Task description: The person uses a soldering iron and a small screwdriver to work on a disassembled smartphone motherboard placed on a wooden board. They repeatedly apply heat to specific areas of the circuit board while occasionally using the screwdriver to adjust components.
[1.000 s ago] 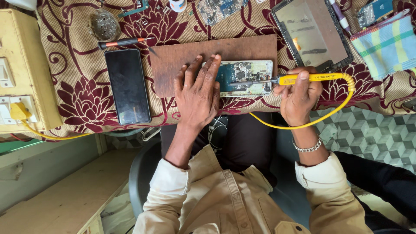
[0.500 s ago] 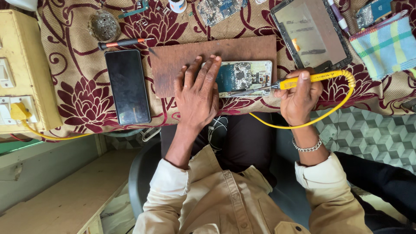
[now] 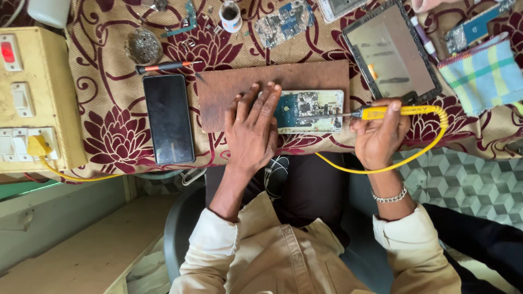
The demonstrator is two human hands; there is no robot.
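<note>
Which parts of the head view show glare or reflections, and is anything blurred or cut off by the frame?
Head view: daylight is even and soft, with only faint shadows under the left hand and right hand. The tablet screen carries a pale reflection, and the black phone a dull sheen. The opened phone and yellow soldering iron are sharp. The switch box is cut off at the left edge.

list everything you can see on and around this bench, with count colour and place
opened phone: 1, green board showing, on the wooden board
wooden board: 1, brown, centre of the cloth
soldering iron: 1, yellow, tip on the opened phone
black phone: 1, left of the board
tablet: 1, dark frame, upper right
screwdriver: 1, black and orange, above the black phone
switch box: 1, cream, far left
checked cloth: 1, blue-green, far right
left hand: flat, pressing the phone's left end
right hand: gripping the iron
</note>
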